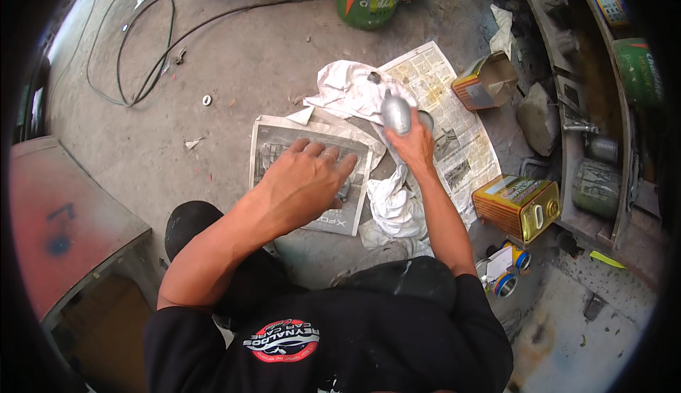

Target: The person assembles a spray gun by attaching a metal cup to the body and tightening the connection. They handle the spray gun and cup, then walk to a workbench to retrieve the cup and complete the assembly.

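Note:
My right hand [413,140] is closed around a rounded silver metal object [395,113]; its exact kind is not clear. It is over the edge of a white cloth [347,84] and a yellow-stained newspaper sheet [418,74]. On the left, my left hand [308,176] hovers palm down over a darker newspaper page [273,134], fingers bent and apart, with nothing visible in them. The palm side is hidden. A crumpled white cloth [394,205] lies between my forearms. Near the upper cloth shows a small dark piece [374,77].
A green paint can [365,3] stands at the far side. To the right are a cut-open tin [486,84], a yellow rectangular tin [521,205], small cans [506,284] and a shelf [621,201]. A black hose [213,20] curls at left, beyond a red-white panel [78,216].

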The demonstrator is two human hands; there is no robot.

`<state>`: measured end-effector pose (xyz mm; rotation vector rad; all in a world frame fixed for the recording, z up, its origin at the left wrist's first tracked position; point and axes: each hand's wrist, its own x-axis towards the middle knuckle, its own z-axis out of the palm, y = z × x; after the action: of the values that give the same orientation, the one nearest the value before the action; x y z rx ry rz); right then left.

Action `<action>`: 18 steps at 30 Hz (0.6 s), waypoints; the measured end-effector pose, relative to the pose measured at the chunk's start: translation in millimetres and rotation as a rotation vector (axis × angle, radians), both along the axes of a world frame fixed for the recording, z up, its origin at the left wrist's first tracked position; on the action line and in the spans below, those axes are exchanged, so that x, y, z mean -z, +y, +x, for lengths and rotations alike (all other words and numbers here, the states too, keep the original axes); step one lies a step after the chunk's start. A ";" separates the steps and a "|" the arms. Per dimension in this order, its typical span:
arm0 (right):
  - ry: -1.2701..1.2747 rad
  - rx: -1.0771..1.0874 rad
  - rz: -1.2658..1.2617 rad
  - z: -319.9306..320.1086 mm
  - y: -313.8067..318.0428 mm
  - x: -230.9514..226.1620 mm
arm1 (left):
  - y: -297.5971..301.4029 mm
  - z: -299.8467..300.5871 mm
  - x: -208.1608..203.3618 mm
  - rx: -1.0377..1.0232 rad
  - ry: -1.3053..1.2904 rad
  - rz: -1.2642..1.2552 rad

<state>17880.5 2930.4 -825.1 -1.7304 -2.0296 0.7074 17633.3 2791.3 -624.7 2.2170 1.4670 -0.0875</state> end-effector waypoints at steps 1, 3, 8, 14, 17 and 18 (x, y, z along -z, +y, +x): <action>-0.202 0.000 -0.200 2.3 2.8 8.9 | -1.2 0.3 0.7 0.007 0.011 0.003; -0.093 0.016 -0.003 -1.7 3.7 -13.6 | -8.7 -0.1 3.2 -0.002 0.037 -0.006; 0.260 0.018 0.337 -6.5 -8.3 -51.9 | -8.7 -2.0 8.4 -0.019 0.051 -0.039; 0.073 0.119 -0.089 2.9 12.7 -24.1 | -6.6 16.8 3.7 0.019 0.019 0.007; 0.411 0.087 0.169 -7.3 3.0 -77.4 | -18.0 6.2 7.3 -0.004 0.043 -0.028; 0.424 0.048 0.310 -7.0 -6.4 -81.3 | -19.5 3.9 9.4 -0.015 0.045 -0.033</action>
<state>17873.6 2924.0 -743.8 -1.3188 -1.6958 0.6395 17637.2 2771.9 -634.0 2.1903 1.4959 -0.1568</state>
